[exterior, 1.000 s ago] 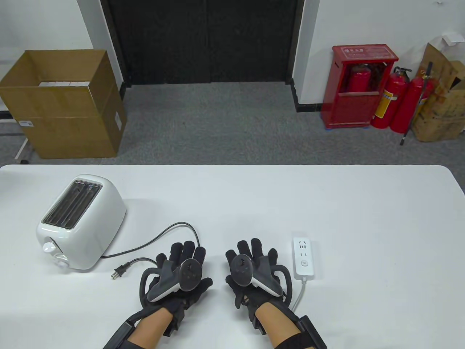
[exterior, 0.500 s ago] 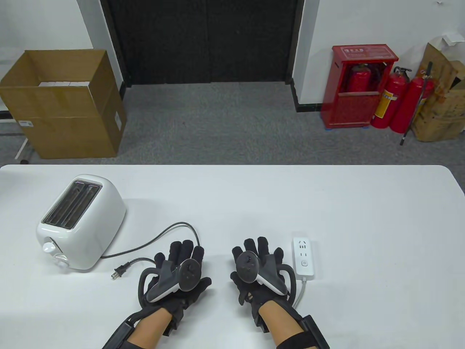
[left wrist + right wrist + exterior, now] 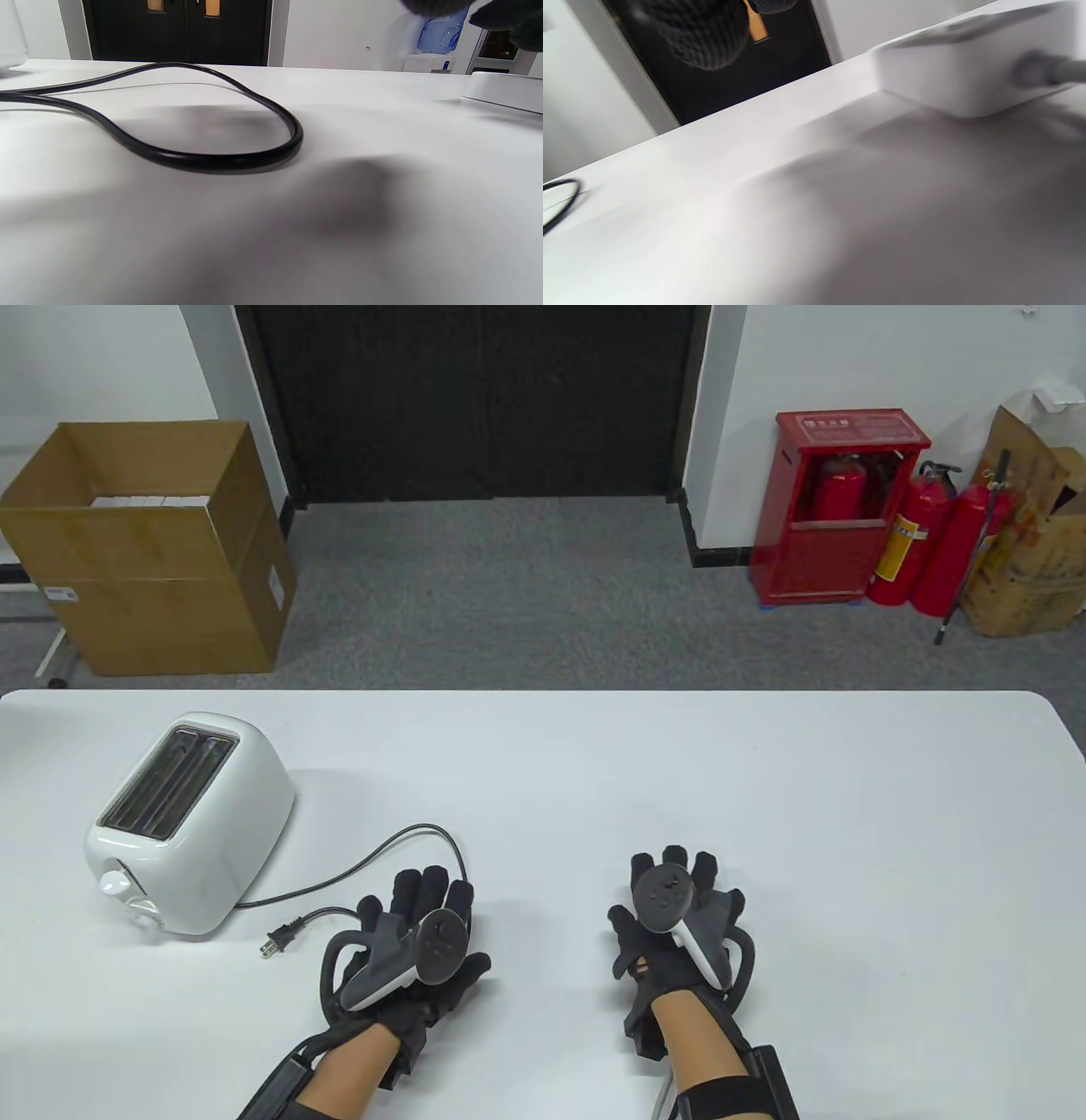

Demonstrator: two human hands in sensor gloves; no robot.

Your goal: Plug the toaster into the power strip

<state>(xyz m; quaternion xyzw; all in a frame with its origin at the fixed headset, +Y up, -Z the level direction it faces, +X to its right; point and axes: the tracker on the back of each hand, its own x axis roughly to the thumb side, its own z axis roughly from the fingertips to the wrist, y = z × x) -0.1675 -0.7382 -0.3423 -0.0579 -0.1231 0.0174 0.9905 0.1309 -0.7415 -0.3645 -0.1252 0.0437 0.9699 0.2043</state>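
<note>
On the white table (image 3: pixel 764 780), left portion: one white two-slot toaster (image 3: pixel 191 823), standing upright, knobs on its near end. One black cord (image 3: pixel 373 857) runs from the toaster's near right corner, loops across the tabletop and doubles back; the same loop lies flat in the left wrist view (image 3: pixel 220 159). One black two-prong plug (image 3: pixel 278 940) at the cord's end, lying loose on the table, just left of the left hand, not held. Left hand (image 3: pixel 411 946): gloved, palm down, fingers spread and extended, resting near the table's front edge with nothing in it; the cord's loop passes close by its fingertips. Right hand (image 3: pixel 679 920): gloved, fingers spread, positioned over the power strip, which it hides completely in the table view; whether it touches or grips the strip cannot be told. One white power strip (image 3: pixel 967 76), lying flat on the table, seen close in the right wrist view with its grey lead (image 3: pixel 1052 72) leaving the near end; its edge also shows at the right of the left wrist view (image 3: pixel 505 91). One gloved fingertip (image 3: pixel 700 34) hangs in at the top of the right wrist view, clear of the strip.
</note>
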